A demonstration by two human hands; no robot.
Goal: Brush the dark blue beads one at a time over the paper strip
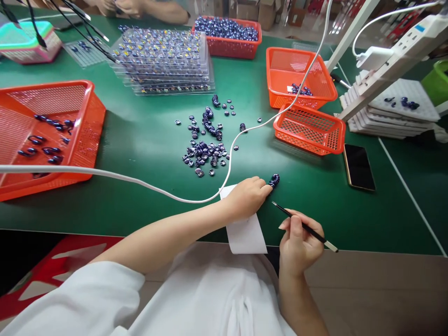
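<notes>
While the fingers (266,188) of the left hand (249,198) pinch a curved dark strand (275,180) on the desk (147,126), presumably to steady it, those of the right hand (301,238) hold black tweezers (313,232) pen-fashion, tips near the strand as if for precision. Loose dark pieces (203,151) lie beyond, seemingly within easy reach, between orange baskets (88,140).

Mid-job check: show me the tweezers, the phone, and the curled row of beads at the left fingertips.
Tweezers (314,233): head view, on the black shaft.
Phone (359,167): head view, middle of the dark screen.
Curled bead row (275,180): head view, on its exposed beads.
</notes>
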